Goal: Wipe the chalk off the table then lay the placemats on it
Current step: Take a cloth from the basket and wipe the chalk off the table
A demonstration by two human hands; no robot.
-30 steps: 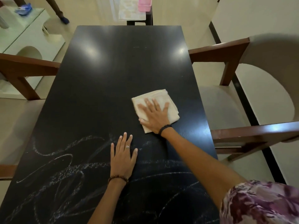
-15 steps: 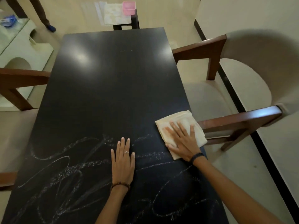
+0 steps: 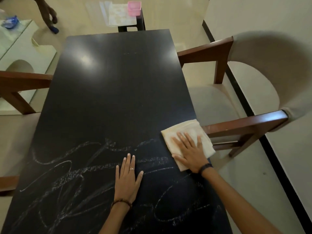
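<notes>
Black table (image 3: 108, 98) is running lengthwise from 6 o'clock up to 12. Chalk scribbles (image 3: 67, 174) are covering the near part, from roughly 7 to 5 o'clock; the far half is showing bare and shiny, with two light glares.

Right hand (image 3: 190, 151) is lying flat, fingers straight and spread, pressing down on a folded cream cloth (image 3: 187, 132) at about 3 o'clock, right on the table's right edge. One corner of the cloth is hanging just past that edge, near the chair arm.

Left hand (image 3: 127, 176) is resting palm-down on the chalked surface at about 6 o'clock, fingers straight and close together, holding nothing. A ring (image 3: 131, 169) is sitting on one finger and a beaded bracelet (image 3: 121, 202) at the wrist; a dark band (image 3: 205, 167) is circling the right wrist.

Placemats (image 3: 118, 14) are lying beyond the table's far end at 12 o'clock, on a small dark stool (image 3: 133, 27), with a pink box (image 3: 134, 7) standing on them.

A wooden-armed chair (image 3: 244, 107) with a pale seat is standing tight against the right edge at 3 o'clock. Another chair (image 3: 16, 85) is sitting at 9 o'clock. At 11 o'clock a person's leg (image 3: 47, 14) is showing beside a white unit (image 3: 25, 53).
</notes>
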